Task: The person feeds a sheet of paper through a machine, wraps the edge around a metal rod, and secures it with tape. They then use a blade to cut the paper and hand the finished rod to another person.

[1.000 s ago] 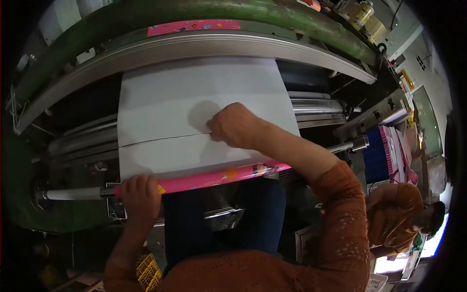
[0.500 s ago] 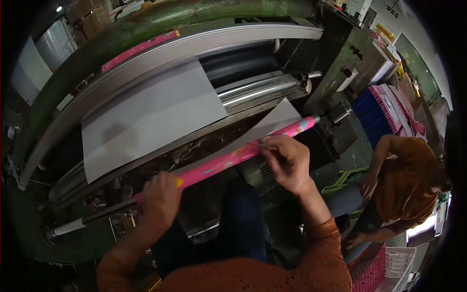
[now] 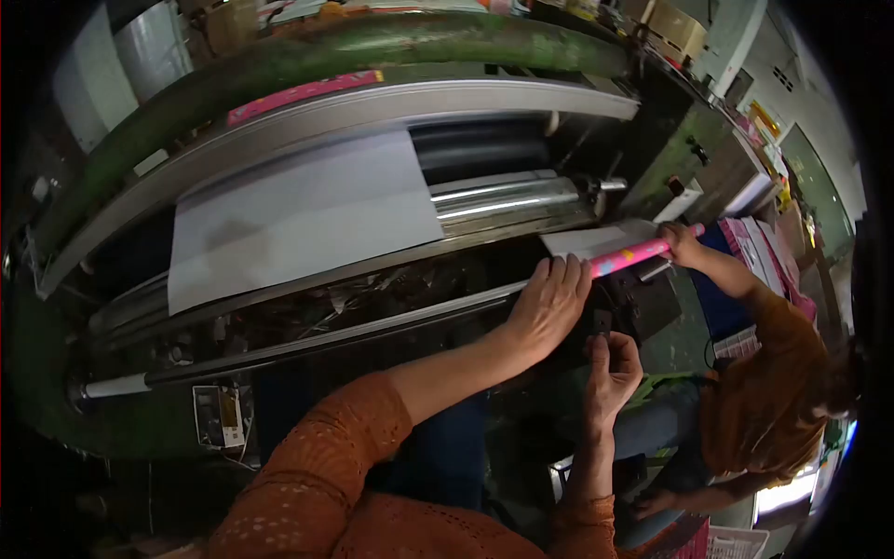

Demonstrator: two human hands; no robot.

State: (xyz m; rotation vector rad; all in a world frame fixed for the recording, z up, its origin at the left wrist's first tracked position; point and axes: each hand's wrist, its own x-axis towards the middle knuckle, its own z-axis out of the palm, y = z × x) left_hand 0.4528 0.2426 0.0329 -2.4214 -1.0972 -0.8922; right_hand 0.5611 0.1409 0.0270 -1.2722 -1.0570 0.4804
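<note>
though its print illegible, pink roll (image 3: 626, 258) against left hand (image 3: 549, 303)

factory floor, paper print/rewind shop: big green machine frame (image 3: 307, 51) with steel rollers (image 3: 503, 197), white paper web (image 3: 298, 219) running over it, stacked pink goods (image 3: 759, 252) at right, co-worker (image 3: 773, 410) seated alongside.
</note>
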